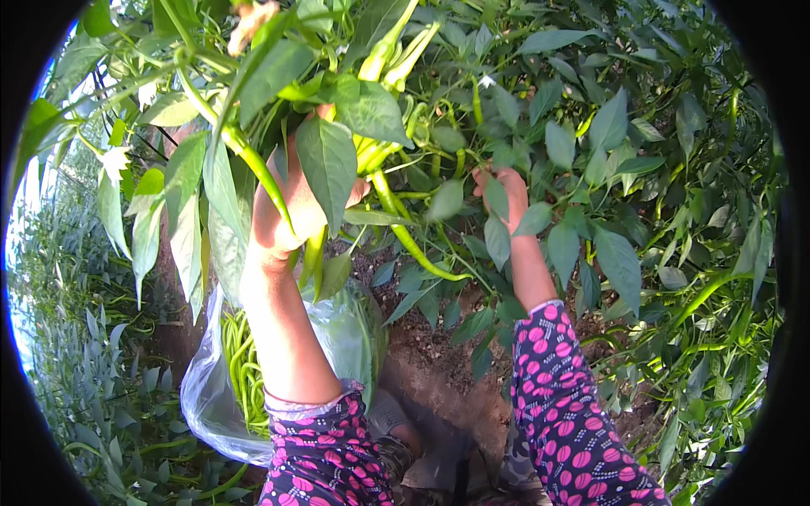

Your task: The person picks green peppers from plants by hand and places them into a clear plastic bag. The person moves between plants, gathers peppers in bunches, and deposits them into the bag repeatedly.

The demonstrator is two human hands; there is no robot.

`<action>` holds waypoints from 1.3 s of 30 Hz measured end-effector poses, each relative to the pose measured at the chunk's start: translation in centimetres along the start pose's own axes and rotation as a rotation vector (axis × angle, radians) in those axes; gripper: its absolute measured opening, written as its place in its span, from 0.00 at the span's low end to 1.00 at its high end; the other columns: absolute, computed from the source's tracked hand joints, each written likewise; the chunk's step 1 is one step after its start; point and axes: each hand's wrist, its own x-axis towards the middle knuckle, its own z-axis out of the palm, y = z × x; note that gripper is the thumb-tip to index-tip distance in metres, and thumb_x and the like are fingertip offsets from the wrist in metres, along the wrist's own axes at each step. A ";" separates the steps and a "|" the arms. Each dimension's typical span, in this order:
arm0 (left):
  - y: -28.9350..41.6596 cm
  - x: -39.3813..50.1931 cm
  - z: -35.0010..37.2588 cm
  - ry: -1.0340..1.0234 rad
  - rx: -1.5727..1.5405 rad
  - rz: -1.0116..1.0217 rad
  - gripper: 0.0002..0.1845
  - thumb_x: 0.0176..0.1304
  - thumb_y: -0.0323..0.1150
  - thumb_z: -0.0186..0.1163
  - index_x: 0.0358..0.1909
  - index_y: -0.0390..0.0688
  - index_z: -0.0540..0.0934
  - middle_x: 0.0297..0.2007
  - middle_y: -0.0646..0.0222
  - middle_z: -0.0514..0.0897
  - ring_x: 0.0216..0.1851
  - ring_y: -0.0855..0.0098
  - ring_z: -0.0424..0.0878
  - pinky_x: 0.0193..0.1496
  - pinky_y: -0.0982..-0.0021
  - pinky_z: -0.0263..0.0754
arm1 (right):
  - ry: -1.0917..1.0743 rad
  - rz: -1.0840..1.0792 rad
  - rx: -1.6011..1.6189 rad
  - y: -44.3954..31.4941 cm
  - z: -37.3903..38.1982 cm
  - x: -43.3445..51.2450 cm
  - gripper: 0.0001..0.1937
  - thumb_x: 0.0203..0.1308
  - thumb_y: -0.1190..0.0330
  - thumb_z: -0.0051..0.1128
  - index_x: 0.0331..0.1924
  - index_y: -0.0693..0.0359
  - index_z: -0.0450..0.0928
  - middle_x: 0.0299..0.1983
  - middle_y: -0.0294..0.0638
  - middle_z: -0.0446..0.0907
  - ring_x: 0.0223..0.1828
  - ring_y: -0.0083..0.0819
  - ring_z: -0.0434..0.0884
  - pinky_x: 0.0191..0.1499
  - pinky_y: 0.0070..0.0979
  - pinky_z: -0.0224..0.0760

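Note:
My left hand is raised among the leaves of a pepper plant, closed around a bunch of long green chili peppers. Pepper tops stick up above the fist, and tips hang below it. Leaves cover part of the fingers. One more long green pepper hangs from a stem in front of my left wrist. Deeper in the foliage on the right is my right hand, its fingers bent near thin stems and partly behind leaves. Whether it grips anything is hidden.
Below my left forearm stands a clear plastic bag, with many picked green peppers inside. Bare soil shows between the plants. Dense pepper foliage fills the right side, and another row of plants stands at left.

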 end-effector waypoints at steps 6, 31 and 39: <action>1.0 -0.3 -0.2 0.005 -0.351 -0.246 0.40 0.39 0.22 0.73 0.59 0.34 0.68 0.49 0.64 0.78 0.50 0.71 0.75 0.55 0.68 0.70 | -0.273 0.586 0.121 -6.8 -6.1 -2.4 0.08 0.58 0.67 0.58 0.29 0.61 0.74 0.24 0.36 0.77 0.25 0.24 0.74 0.28 0.22 0.67; 0.4 0.1 0.3 -0.014 -0.775 -0.304 0.28 0.40 0.25 0.67 0.50 0.37 0.76 0.36 0.70 0.81 0.35 0.74 0.77 0.42 0.72 0.72 | -0.468 0.184 0.576 -23.5 -8.4 8.5 0.07 0.58 0.76 0.52 0.39 0.69 0.76 0.35 0.49 0.82 0.35 0.34 0.85 0.43 0.31 0.82; 1.9 -0.4 -2.2 0.019 -0.747 -0.282 0.38 0.35 0.27 0.68 0.57 0.39 0.73 0.45 0.68 0.79 0.44 0.72 0.75 0.50 0.70 0.70 | -0.444 0.491 0.072 -10.6 -7.9 12.5 0.08 0.62 0.70 0.48 0.38 0.61 0.78 0.30 0.36 0.82 0.30 0.27 0.81 0.35 0.18 0.73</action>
